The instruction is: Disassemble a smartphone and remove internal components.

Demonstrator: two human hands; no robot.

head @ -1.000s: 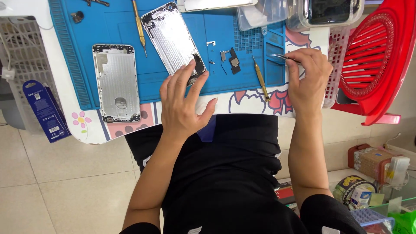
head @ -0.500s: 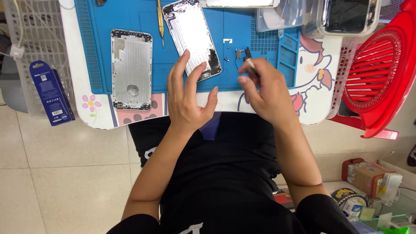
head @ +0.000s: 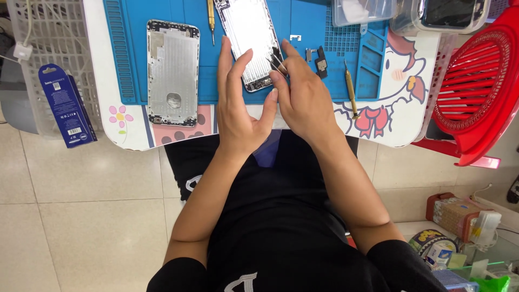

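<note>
A silver phone housing [head: 246, 38] lies tilted on the blue work mat [head: 132, 59], inner side up. My left hand [head: 238, 103] rests flat by its lower left edge, fingers spread and holding nothing. My right hand [head: 305, 94] pinches thin metal tweezers [head: 278, 63], whose tips are at the housing's lower right corner. A small dark part [head: 321, 58] lies on the mat just right of my right hand.
A second silver housing [head: 173, 70] lies at the mat's left. One yellow-handled screwdriver [head: 211, 16] is at the top, another [head: 351, 89] at the right. Clear plastic boxes [head: 362, 11] stand at the back. A red chair [head: 476, 81] is right; a white basket [head: 54, 38] and blue package [head: 67, 105] are left.
My right hand has moved left with the tweezers, from the mat's right side to the tilted housing. My left hand stays by the housing. The view has shifted.
</note>
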